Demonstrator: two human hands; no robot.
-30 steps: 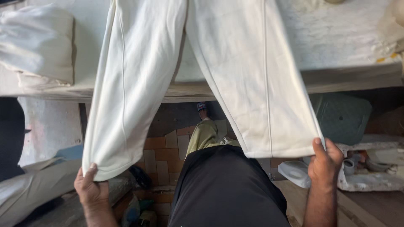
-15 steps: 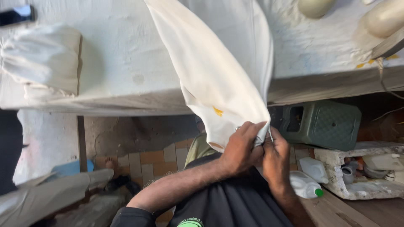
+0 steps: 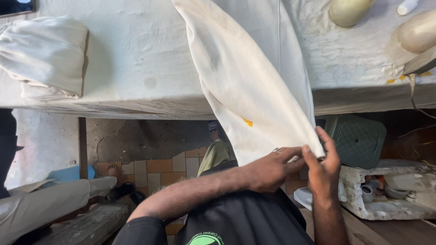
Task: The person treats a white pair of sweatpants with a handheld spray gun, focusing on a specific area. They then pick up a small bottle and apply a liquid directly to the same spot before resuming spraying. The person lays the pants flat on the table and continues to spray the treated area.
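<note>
Both hands have come together since a second ago, when they held the two hems of the white trousers (image 3: 247, 86) wide apart; the legs now lie one over the other, and the hold looks much as it did half a second ago.

Head view: the left hand (image 3: 271, 170) reaches across the body, its fingers (image 3: 295, 156) closed in a pinch on the doubled hem. The right hand (image 3: 323, 172) meets it from the other side, fingers (image 3: 328, 144) pressed narrow on the same edge, touching the left fingertips. Away from the fingers the trousers rise up and over the edge of the white-covered counter (image 3: 136, 68), where the rest of the garment lies flat. A small yellow mark (image 3: 247, 121) sits on the cloth just above the left fingers. Far to the left of the fingers, a folded white garment (image 3: 45, 56) rests on the counter. Beyond the right fingers, on the counter's far corner, stand two pale rounded objects (image 3: 349, 11). Below the right hand a green crate (image 3: 359, 138) sits under the counter. Well left of the fingers, low down, another person's foot (image 3: 113, 171) rests on the tiled floor.
</note>
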